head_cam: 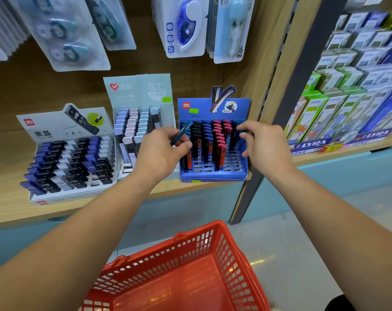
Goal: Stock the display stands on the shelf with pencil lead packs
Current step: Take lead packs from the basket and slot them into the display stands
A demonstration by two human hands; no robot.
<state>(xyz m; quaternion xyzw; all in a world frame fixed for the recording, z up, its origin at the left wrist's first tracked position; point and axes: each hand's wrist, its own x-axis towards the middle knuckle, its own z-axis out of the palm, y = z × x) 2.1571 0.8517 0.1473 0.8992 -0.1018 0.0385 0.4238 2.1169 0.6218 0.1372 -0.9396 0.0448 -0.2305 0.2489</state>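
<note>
Three display stands sit on the wooden shelf [15,205]. The blue stand [215,173] on the right holds rows of black, blue and red lead packs, with bare slots at its front. My left hand [161,151] pinches a slim blue lead pack [182,134] over the stand's left column. My right hand [266,142] reaches over the stand's right column, its fingertips closed on a dark blue pack [243,131] that is mostly hidden. The middle pastel stand [132,131] and the left white stand [67,162] hold many packs.
A red shopping basket [183,270] stands below the shelf, between my arms, with no goods showing in it. Correction tape packs [186,25] hang above. Boxes of LYRA pencils [338,108] fill the shelf to the right, past a dark upright post [287,104].
</note>
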